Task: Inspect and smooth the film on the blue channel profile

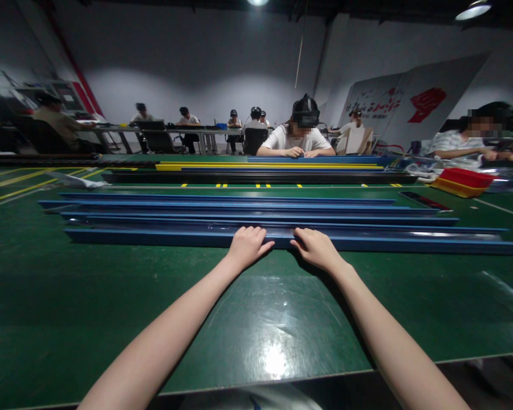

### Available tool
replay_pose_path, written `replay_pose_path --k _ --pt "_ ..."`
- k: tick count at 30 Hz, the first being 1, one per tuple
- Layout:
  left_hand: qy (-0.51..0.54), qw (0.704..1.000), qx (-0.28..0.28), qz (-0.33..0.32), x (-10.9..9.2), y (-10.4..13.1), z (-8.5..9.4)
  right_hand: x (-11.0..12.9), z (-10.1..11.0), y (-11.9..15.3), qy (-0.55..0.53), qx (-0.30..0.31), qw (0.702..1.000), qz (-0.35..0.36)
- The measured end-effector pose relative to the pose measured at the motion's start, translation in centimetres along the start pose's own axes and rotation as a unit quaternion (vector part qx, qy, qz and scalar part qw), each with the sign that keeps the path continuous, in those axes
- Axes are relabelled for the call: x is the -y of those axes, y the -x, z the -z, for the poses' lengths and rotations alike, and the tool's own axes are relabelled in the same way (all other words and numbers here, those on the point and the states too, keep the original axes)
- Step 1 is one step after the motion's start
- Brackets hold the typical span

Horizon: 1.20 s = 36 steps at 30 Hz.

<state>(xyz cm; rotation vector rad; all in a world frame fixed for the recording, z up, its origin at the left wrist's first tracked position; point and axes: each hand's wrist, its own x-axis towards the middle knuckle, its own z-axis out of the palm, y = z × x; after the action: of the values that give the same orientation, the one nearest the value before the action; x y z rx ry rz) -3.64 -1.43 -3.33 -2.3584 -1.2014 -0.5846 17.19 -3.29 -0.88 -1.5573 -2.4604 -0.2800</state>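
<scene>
Both my hands are on the nearest blue rail (154,237), which lies lengthwise across the green table (89,302) in front of the other blue rails (367,220). My left hand (244,248) and right hand (318,249) are closed over its near side, fingers over the top edge and thumbs low against the front face; how hard they press, I cannot tell. They sit close together around its middle, so both long ends are unsupported by me. If I pulled harder with one hand than the other, the rail could pivot and an end swing into the rails close behind, scuffing them or pushing one towards the phone (425,201). Lifting from so narrow a hold might let an end dip or twist the rail out of my fingers. Its right end runs to the picture's edge, so I could miss something it bumps there.
</scene>
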Motion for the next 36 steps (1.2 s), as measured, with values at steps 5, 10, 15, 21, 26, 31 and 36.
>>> replay_pose_path --k 5,10,15,21,26,31,36 --pt "-0.003 1.0 -0.001 -0.002 0.03 0.02 -0.13 -0.11 -0.2 0.04 0.001 -0.006 1.0 0.005" --pt "-0.006 1.0 -0.005 -0.003 0.0 0.03 -0.21 -0.15 -0.21 0.03 0.005 -0.004 1.0 0.006" --pt "-0.012 1.0 -0.008 -0.002 -0.04 0.06 -0.12 -0.1 -0.11 -0.02 -0.002 0.004 1.0 0.003" --pt "-0.015 1.0 -0.015 -0.005 -0.04 0.07 -0.17 -0.08 -0.09 0.01 -0.002 0.002 1.0 0.001" --pt "-0.014 1.0 -0.016 -0.006 -0.01 0.07 -0.21 -0.09 -0.04 0.02 -0.003 0.004 1.0 0.002" --pt "-0.011 1.0 -0.016 -0.007 0.08 0.1 -0.28 -0.08 -0.08 -0.01 -0.002 0.003 1.0 -0.001" --pt "-0.012 1.0 -0.018 -0.006 0.07 0.07 -0.23 -0.06 -0.17 0.0 0.001 -0.003 1.0 0.002"
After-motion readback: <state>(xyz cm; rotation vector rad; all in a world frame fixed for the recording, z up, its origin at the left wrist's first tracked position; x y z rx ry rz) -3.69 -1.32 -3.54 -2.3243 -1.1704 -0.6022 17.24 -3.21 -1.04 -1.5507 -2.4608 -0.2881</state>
